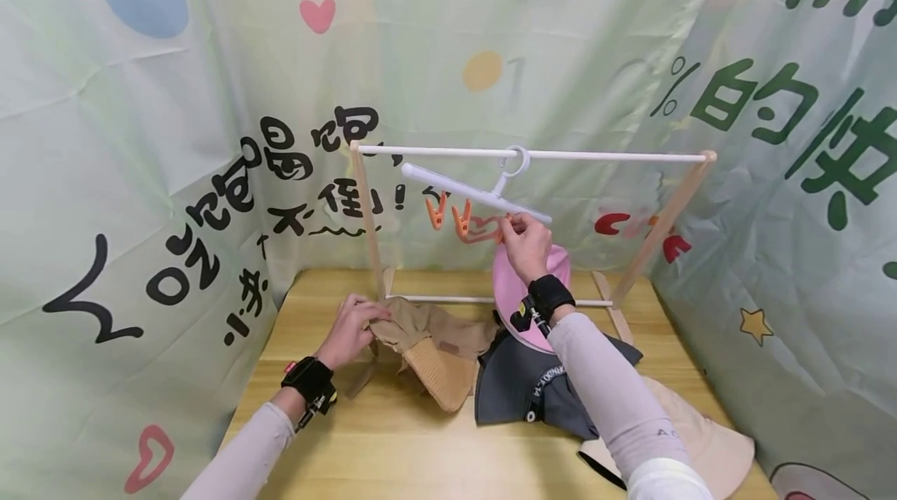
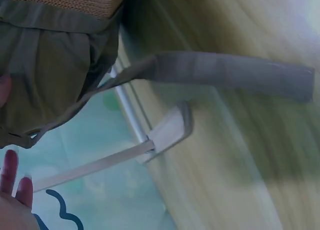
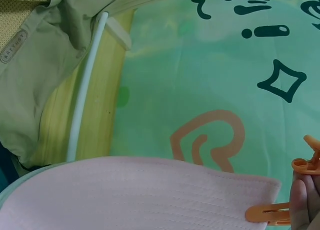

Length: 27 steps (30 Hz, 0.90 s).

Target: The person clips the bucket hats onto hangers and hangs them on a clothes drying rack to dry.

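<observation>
My right hand [image 1: 529, 245] pinches an orange clip [image 3: 267, 213] below the low right end of the white hanger [image 1: 476, 194]. That clip bites the edge of a pink hat [image 1: 518, 290], which hangs down from it. Left of it, two more orange clips [image 1: 461, 221] hang from the hanger. On the table's left, my left hand [image 1: 348, 331] grips the edge of a brown sun hat [image 1: 423, 329] with a woven part; its thumb is mostly hidden. In the left wrist view a strap [image 2: 235, 74] trails from this hat [image 2: 50, 64].
The hanger hooks over the top bar [image 1: 610, 156] of a wooden-legged rack. A dark grey hat [image 1: 515, 383] and a beige hat [image 1: 708, 438] lie on the table [image 1: 371, 438], partly under my right arm. Printed curtains [image 1: 420, 40] enclose the table behind and at both sides.
</observation>
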Each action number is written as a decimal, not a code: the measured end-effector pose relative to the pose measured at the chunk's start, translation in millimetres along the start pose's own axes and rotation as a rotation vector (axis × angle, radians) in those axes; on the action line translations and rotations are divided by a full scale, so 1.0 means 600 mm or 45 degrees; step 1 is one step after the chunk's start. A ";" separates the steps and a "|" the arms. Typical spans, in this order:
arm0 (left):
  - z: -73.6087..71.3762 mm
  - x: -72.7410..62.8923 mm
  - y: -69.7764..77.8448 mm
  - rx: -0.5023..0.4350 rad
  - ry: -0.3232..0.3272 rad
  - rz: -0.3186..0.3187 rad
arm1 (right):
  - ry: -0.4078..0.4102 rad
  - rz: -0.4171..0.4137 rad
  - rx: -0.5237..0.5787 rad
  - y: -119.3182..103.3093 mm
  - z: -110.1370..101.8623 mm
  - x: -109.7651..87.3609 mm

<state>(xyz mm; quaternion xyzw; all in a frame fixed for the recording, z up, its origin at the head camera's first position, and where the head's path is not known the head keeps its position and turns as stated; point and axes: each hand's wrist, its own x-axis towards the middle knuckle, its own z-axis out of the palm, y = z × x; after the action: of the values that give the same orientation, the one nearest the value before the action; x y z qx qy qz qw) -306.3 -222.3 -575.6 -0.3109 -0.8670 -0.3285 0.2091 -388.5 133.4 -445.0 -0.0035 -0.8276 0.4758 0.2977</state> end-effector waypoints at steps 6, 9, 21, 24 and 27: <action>-0.001 0.018 0.013 -0.050 0.010 0.042 | -0.021 0.005 0.018 0.001 -0.004 -0.002; -0.001 0.031 0.019 -0.088 0.013 0.046 | -0.022 0.005 0.023 0.001 -0.006 -0.002; -0.010 0.088 0.041 -0.319 -0.055 -0.083 | -0.020 0.017 0.105 -0.003 -0.005 -0.010; -0.008 0.102 0.047 -0.427 -0.089 -0.127 | -0.032 0.019 0.137 -0.003 -0.006 -0.010; -0.005 0.115 0.053 -0.493 -0.095 -0.161 | -0.056 0.015 0.164 -0.003 -0.006 -0.010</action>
<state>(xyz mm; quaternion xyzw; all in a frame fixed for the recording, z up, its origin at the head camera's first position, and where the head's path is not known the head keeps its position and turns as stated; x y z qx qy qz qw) -333.6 -178.0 -520.3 -0.3021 -0.8125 -0.4899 0.0922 -381.4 133.6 -445.3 0.0214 -0.8016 0.5298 0.2762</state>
